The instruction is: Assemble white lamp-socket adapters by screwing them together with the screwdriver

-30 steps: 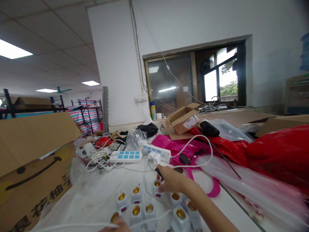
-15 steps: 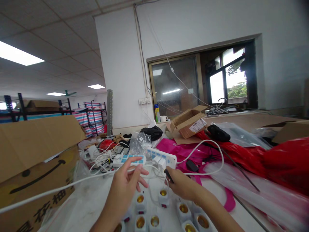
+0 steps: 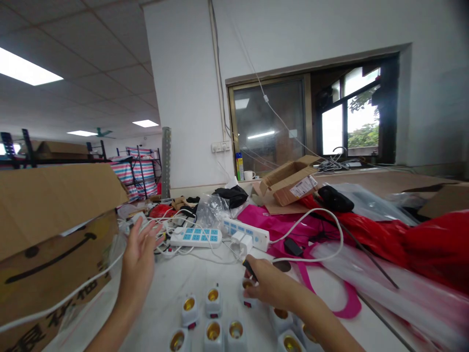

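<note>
My right hand (image 3: 269,286) is closed around a thin dark-handled tool (image 3: 249,267) and rests on a white lamp socket adapter (image 3: 247,292) on the white table (image 3: 176,283). Several more white socket adapters (image 3: 213,302) with brass insides stand in rows in front of me. My left hand (image 3: 138,261) is raised with its fingers spread, and a white cable (image 3: 58,303) runs from under it toward the lower left. Just past the hand lie a white and blue power strip (image 3: 194,236) and a second power strip (image 3: 246,232) with a white plug in it.
A large brown cardboard box (image 3: 47,230) fills the left. Tangled white cables (image 3: 161,230), a pink bag (image 3: 293,230), red plastic (image 3: 414,239) and clear plastic sheeting (image 3: 384,288) cover the far and right side of the table. An open small carton (image 3: 289,183) sits by the window.
My left hand swung left from near the power strip and opened wide, carrying the white cable with it. My right hand stayed on the socket adapter with the tool.
</note>
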`<state>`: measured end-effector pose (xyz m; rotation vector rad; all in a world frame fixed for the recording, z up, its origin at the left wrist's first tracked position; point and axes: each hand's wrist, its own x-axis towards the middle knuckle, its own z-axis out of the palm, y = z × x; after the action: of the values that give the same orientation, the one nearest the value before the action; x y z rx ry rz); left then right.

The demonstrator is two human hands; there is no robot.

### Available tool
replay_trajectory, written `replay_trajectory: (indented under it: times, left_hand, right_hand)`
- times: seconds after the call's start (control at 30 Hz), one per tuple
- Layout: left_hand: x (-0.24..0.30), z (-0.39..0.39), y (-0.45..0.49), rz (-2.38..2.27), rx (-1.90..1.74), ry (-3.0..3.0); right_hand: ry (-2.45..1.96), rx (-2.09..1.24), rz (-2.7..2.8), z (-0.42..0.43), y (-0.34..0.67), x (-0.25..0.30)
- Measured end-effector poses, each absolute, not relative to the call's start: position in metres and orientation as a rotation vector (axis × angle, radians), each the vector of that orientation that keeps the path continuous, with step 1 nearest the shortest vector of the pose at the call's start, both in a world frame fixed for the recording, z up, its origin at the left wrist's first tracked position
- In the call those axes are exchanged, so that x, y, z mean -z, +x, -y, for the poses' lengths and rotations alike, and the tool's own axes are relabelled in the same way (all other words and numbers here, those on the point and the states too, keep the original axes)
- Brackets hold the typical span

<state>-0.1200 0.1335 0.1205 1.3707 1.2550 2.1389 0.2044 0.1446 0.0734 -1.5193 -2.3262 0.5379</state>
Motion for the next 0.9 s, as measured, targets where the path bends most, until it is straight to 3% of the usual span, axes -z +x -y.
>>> replay_trajectory:
  times: [0.23, 0.47, 0.9]
  left_hand:
    - [-0.032, -0.098, -0.130, -1.527, -1.999, 1.435]
    - [-0.034, -0.076, -0.127, -1.802, -1.722, 1.600]
    - [-0.014, -0.092, -0.193, -2.136, -1.412, 1.617]
  right_hand:
    - [-1.480, -0.632, 2.326, -0.140, 0.191, -0.076]
    - [-1.385, -0.750, 2.289, -0.136, 0.179, -0.073]
    - [-1.371, -0.677, 2.338, -0.137, 0.176, -0.070]
